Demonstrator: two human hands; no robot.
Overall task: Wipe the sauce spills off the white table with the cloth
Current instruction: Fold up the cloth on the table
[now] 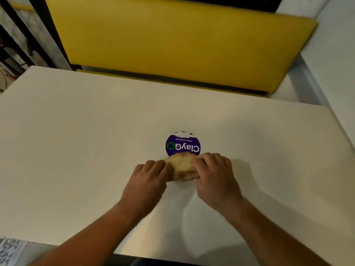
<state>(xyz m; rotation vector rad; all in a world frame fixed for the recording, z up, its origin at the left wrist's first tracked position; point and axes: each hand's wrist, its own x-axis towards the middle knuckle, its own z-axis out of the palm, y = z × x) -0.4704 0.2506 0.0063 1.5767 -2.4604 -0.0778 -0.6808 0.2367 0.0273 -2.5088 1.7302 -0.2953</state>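
Both hands, left hand (151, 174) & right hand (213, 175), clamped on ends of bunched cloth (181, 167) at table (76, 150) centre, just below round sticker (182, 144); cloth looks soft, light, prob. best gripped bunched.

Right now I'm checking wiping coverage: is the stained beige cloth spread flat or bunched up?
Bunched up: the stained beige cloth forms a wad gripped between left hand and right hand.

Both hands gripped a bunched, yellow-stained cloth (181, 167) on the white table (76, 141): left hand (148, 181) at its left end, right hand (215, 177) at its right. The cloth overlapped a round purple sticker (182, 145) (lettered "ClayGo").
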